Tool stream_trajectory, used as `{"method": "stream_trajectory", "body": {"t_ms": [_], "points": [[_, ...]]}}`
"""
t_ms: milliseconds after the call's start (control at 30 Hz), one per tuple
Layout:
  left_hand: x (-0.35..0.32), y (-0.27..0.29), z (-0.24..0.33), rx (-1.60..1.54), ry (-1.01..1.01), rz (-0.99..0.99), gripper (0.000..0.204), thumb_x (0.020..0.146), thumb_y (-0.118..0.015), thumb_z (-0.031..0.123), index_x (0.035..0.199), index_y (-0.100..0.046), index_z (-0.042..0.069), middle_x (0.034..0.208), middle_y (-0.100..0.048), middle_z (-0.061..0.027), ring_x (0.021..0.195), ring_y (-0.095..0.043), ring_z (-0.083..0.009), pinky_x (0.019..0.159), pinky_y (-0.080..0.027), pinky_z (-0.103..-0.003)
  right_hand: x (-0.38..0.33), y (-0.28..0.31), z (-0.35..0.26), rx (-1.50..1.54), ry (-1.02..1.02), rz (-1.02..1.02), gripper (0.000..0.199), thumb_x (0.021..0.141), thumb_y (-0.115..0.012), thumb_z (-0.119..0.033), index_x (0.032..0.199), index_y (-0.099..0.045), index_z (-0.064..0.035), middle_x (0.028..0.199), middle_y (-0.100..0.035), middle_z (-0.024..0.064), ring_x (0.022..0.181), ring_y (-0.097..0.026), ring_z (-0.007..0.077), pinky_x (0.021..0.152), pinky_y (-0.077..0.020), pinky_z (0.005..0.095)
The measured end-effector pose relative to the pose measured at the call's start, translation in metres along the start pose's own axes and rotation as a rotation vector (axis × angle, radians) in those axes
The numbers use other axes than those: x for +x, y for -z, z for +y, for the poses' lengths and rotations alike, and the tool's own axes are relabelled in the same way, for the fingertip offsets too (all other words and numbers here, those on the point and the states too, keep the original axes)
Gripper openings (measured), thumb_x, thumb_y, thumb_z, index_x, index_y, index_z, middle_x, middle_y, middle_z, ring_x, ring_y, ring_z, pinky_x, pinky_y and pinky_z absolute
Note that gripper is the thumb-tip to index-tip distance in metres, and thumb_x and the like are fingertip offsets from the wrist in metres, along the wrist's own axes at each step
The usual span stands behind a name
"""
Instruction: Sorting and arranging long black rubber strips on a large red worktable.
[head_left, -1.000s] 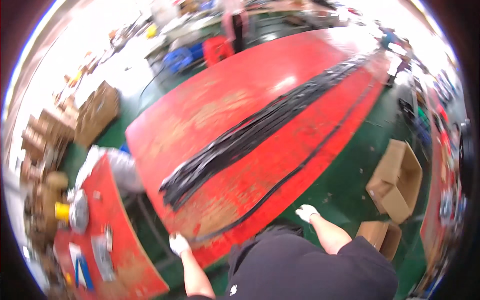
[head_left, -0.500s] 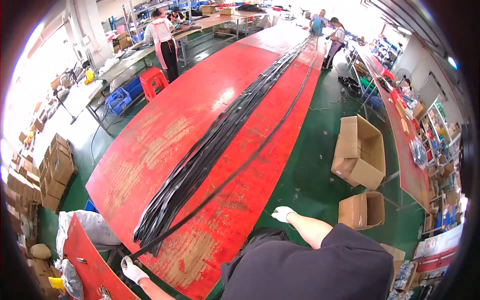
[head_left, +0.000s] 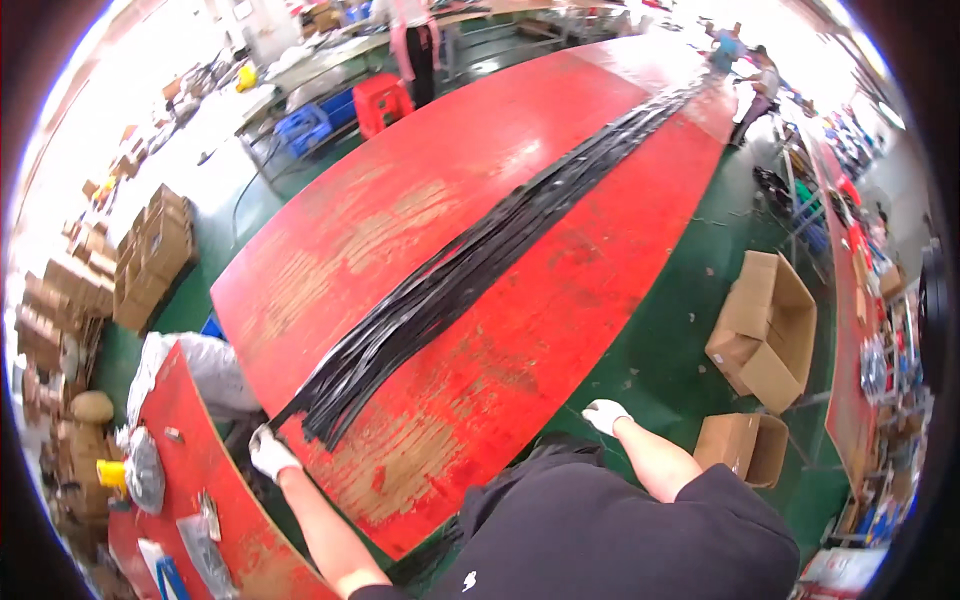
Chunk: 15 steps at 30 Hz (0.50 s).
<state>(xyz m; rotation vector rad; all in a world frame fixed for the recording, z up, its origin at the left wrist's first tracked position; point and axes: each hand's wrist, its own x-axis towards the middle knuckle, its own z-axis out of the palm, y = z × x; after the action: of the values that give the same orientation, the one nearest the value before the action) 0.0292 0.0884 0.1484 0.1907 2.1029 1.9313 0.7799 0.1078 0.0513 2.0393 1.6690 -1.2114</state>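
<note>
Left hand [head_left: 270, 452], white-gloved, arm extended to the near corner of the long red bench [head_left: 560, 230], clenched at the end of the black strap bundle [head_left: 470, 270], which runs diagonally to upper right. Right hand [head_left: 604, 414], gloved, elbow bent, at the bench's right edge; grip indeterminate. Right of frame: two open cardboard boxes [head_left: 765, 325] on the green floor [head_left: 690, 300], contents not visible.

Black cable bundle [head_left: 450, 290], worn red table [head_left: 400, 210]

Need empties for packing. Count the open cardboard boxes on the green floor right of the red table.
2. A large open box stands beside the table's right edge; a smaller open box sits nearer, by the right hand. Others may be hidden.
</note>
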Motion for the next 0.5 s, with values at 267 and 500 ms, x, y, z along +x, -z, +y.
{"method": "stream_trajectory", "body": {"t_ms": [267,500], "points": [[0.002,-0.019,-0.047,-0.023,0.066,0.112,0.005,0.100,-0.071,0.012,0.101,-0.070,0.008,0.076,-0.066,-0.0002,0.057,-0.058,-0.0108,0.051,-0.047,-0.028,0.008,-0.007,0.060,0.198,-0.049,0.065,0.042,0.098,-0.065,-0.038,0.123,-0.073,-0.0052,0.122,-0.075,0.0182,0.120,-0.069,0.0344,0.102,-0.0522,0.0422],[0.022,-0.012,-0.071,-0.109,0.123,0.120,0.004,0.101,-0.071,0.012,0.101,-0.068,0.010,0.078,-0.068,-0.0016,0.055,-0.060,-0.0130,0.047,-0.050,-0.028,0.021,0.007,0.093,0.245,-0.100,0.051,0.040,0.099,-0.066,-0.033,0.123,-0.073,-0.0020,0.123,-0.075,0.0195,0.121,-0.068,0.0343,0.104,-0.0512,0.0416]]}}
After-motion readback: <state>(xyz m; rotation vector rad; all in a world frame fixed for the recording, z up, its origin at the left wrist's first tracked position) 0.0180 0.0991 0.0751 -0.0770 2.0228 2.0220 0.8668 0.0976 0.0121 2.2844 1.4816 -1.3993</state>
